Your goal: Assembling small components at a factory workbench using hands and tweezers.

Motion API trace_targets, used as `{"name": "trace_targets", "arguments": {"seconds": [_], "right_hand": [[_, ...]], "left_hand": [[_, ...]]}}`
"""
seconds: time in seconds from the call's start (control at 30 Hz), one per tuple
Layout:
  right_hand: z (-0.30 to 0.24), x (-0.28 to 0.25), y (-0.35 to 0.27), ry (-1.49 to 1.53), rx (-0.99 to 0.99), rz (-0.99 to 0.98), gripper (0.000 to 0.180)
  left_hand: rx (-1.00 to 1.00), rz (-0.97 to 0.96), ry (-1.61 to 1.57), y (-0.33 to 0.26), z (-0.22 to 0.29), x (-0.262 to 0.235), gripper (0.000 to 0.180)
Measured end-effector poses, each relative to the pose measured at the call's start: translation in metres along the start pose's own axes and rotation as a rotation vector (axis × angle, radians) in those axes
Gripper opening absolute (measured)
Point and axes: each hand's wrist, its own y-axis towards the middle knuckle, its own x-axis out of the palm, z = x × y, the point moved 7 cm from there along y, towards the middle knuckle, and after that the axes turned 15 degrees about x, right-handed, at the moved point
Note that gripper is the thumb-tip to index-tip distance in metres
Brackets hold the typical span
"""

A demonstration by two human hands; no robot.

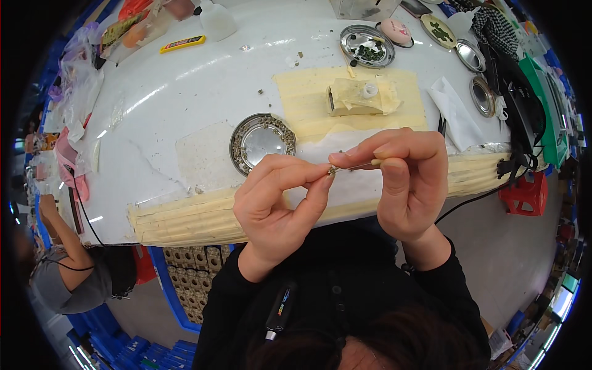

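Observation:
Above the table's near edge, my left hand [274, 203] pinches a tiny greenish piece [332, 169] between thumb and forefinger. It is too small to name. My right hand [416, 179] holds a thin needle-like tool [361, 165] by its pale yellow end, with thumb and fingers pressed together. The tool's fine shaft reaches left to the tiny piece. Beyond my left hand stands a round metal dish [264, 143] with many small similar-coloured pieces around its inside. Behind my hands, a small block wrapped in yellowish tape [354, 102] carries a little white cup [369, 90].
Another metal dish [345, 38] holds dark green bits, beside a pink round object [396, 31]. White tissue [453, 111] lies at right. A yellow box cutter [183, 44] and a white bottle [217, 21] are far left. Another person [68, 277] sits at left.

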Motion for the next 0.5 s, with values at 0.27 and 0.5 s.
{"name": "trace_targets", "arguments": {"seconds": [0.27, 0.5], "right_hand": [[-0.0008, 0.0004, -0.0001, -0.006, -0.004, -0.003, 0.014], [-0.0001, 0.0002, 0.0005, 0.024, 0.017, 0.001, 0.015]], "left_hand": [[-0.014, -0.002, -0.004, -0.0007, -0.0004, -0.0002, 0.020], [-0.008, -0.001, -0.010, -0.0002, -0.0004, -0.0004, 0.020]]}}
